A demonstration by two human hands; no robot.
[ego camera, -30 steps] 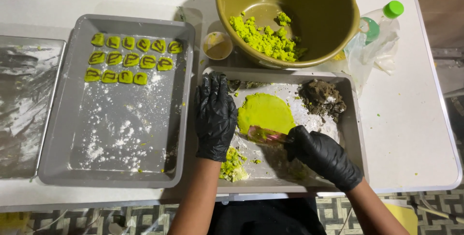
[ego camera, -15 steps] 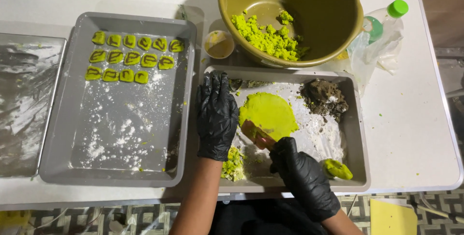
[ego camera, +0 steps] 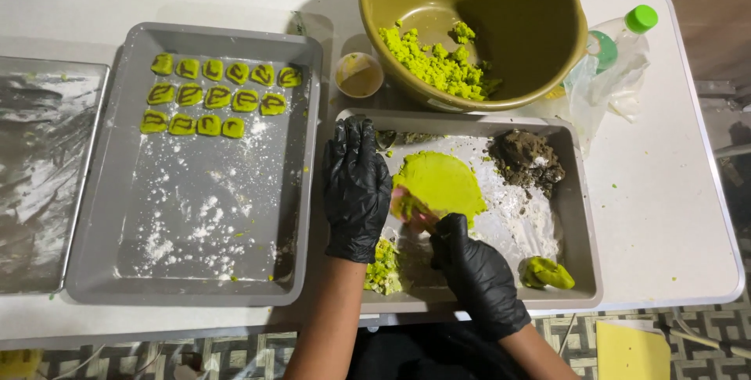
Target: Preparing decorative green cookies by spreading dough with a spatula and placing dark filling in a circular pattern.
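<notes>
Two gloved hands work in your right tray (ego camera: 583, 216). Your left hand (ego camera: 357, 188) lies flat and released on the tray floor, just beside the dough disc (ego camera: 440, 184). Your right hand (ego camera: 469, 259) is clenched at the disc's near edge; a pinkish tool (ego camera: 411, 209) shows there, mostly hidden by your fingers, so you cannot tell what it is. A dark filling heap (ego camera: 526, 159) sits at the far right corner, a dough lump (ego camera: 546, 273) at the near right. Crumbled dough (ego camera: 382, 269) is half covered by your left wrist. Folded pieces (ego camera: 213, 98) line the left tray (ego camera: 195, 270); the bowl (ego camera: 540, 28) is cut off at the top
</notes>
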